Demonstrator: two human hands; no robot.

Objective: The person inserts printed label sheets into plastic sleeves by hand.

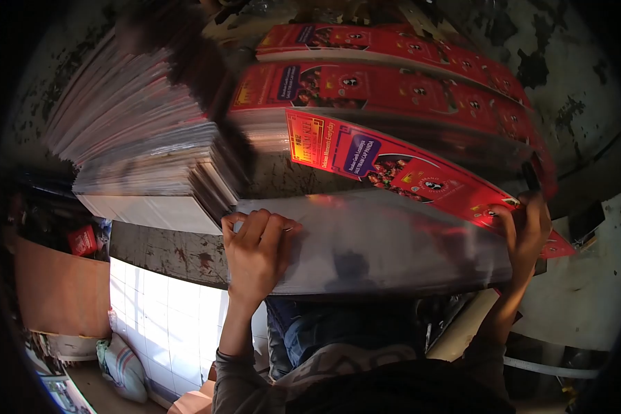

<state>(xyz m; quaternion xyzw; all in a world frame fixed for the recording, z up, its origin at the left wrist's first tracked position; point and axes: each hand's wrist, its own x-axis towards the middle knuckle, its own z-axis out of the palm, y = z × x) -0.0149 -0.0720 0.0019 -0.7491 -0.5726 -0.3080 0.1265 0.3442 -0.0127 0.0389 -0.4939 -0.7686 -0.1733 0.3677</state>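
Below red strip [431,183] in right fingers [535,210], a plump sack [125,369]

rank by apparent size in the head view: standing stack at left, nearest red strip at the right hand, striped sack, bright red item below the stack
1. Standing stack
2. Red strip at right hand
3. Striped sack
4. Red item
Distance may skew true sizes.

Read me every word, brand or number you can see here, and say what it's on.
"LEE KUM KEE": yellow panel of the front red strip.
"Delicious Moments Everyday": on that strip, beside the panel.
"SAUS TIRAM CAP PANDA": the strip's purple label; its smaller top line is unclear.
Too small or blurred: the round emblem's lettering, the red strips behind, the red item at lower left.
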